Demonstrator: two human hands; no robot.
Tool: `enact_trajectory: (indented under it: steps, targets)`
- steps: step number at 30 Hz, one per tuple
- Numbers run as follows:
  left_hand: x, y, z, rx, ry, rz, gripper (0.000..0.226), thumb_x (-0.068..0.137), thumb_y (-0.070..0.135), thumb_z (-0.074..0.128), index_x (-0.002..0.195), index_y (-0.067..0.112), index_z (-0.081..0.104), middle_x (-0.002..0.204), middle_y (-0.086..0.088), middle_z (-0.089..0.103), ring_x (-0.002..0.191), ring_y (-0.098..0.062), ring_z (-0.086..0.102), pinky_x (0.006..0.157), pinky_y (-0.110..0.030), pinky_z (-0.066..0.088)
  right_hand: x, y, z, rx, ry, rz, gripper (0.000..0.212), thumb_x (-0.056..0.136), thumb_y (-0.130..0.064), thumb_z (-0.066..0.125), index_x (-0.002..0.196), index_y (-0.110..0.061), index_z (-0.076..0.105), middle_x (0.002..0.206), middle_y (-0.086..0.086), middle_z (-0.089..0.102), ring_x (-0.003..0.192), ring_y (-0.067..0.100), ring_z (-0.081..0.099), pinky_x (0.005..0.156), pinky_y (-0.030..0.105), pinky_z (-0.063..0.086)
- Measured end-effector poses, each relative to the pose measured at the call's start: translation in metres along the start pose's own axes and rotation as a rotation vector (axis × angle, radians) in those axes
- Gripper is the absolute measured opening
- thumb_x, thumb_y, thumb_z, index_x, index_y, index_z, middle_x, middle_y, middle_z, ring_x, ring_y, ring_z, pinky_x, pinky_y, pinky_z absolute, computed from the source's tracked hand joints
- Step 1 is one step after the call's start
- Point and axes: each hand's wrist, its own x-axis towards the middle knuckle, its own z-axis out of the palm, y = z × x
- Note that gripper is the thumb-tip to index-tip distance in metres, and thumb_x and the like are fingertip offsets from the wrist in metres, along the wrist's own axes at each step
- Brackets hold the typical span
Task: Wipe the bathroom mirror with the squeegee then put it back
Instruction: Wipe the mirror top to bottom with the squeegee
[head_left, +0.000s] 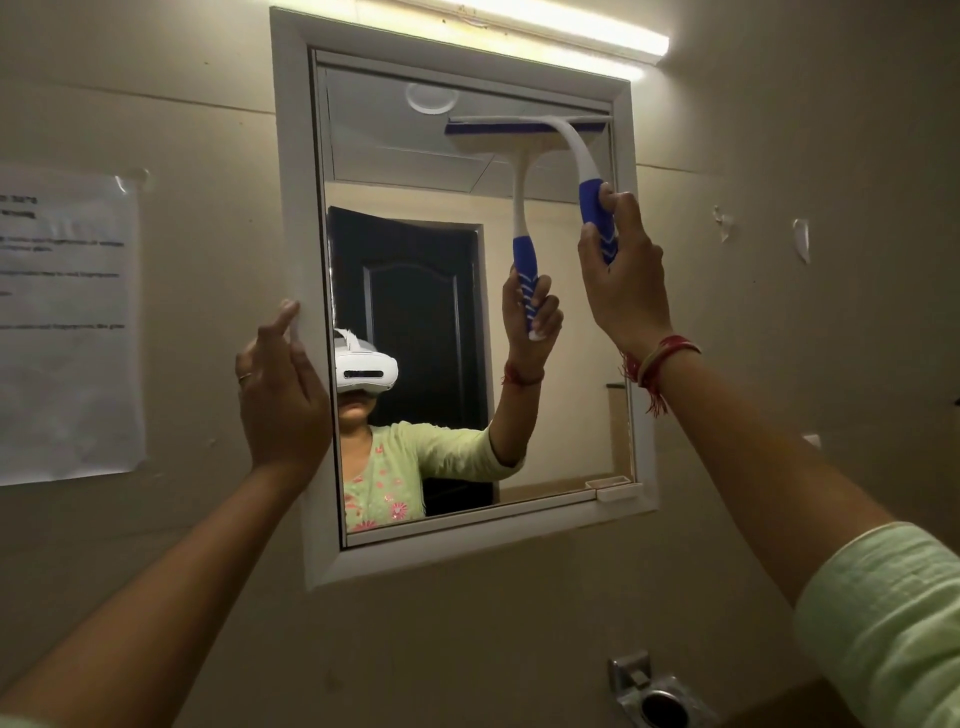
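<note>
A white-framed bathroom mirror (415, 171) hangs on the beige wall. My right hand (623, 275) grips the blue handle of a white and blue squeegee (571, 140). Its blade lies flat against the glass near the mirror's top right corner. The squeegee and the gripping hand are doubled as a reflection just left of them. My left hand (280, 395) rests against the mirror's left frame, fingers spread, holding nothing.
A lit tube light (545, 26) runs above the mirror. A paper notice (67, 322) is taped to the wall at the left. A metal holder (654, 696) is fixed to the wall below the mirror, at the bottom edge.
</note>
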Motion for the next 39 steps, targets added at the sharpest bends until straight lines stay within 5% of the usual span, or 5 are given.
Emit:
enact_trajectory:
  steps: [8,17,31,39]
  targets:
    - [0.000,0.003,-0.002,0.006,0.002,0.009,0.031,0.099,0.004,0.034,0.128,0.006,0.044,0.118,-0.021,0.056,0.106,-0.035,0.045,0.081,-0.018,0.025,-0.017,0.006,-0.011,0.018,-0.012,0.043,0.036,0.093,-0.026,0.050,0.125,-0.013,0.043,0.120,0.012,0.059,0.098,0.024,0.063,0.083,0.031,0.054]
    - [0.000,0.002,-0.002,0.004,0.007,0.005,0.031,0.098,0.005,0.033,0.127,0.009,0.043,0.121,-0.021,0.056,0.106,-0.038,0.045,0.084,-0.042,0.037,-0.038,0.007,-0.021,0.034,-0.029,0.091,0.038,0.092,-0.028,0.051,0.128,-0.015,0.043,0.121,0.012,0.059,0.097,0.025,0.063,0.082,0.033,0.055]
    - [0.000,0.001,-0.001,0.008,0.016,0.005,0.031,0.098,0.006,0.033,0.127,0.006,0.045,0.119,-0.021,0.057,0.106,-0.036,0.047,0.081,-0.025,0.031,-0.096,0.011,-0.037,0.038,-0.068,0.158,0.041,0.092,-0.029,0.050,0.131,-0.017,0.043,0.124,0.012,0.056,0.099,0.023,0.061,0.081,0.035,0.056]
    - [0.000,-0.002,0.000,0.010,0.020,0.015,0.031,0.099,0.009,0.031,0.127,0.009,0.044,0.118,-0.019,0.057,0.105,-0.037,0.048,0.081,-0.027,0.032,-0.125,0.008,-0.041,0.050,-0.082,0.188,0.043,0.091,-0.029,0.049,0.131,-0.015,0.042,0.120,0.012,0.056,0.096,0.019,0.061,0.080,0.037,0.057]
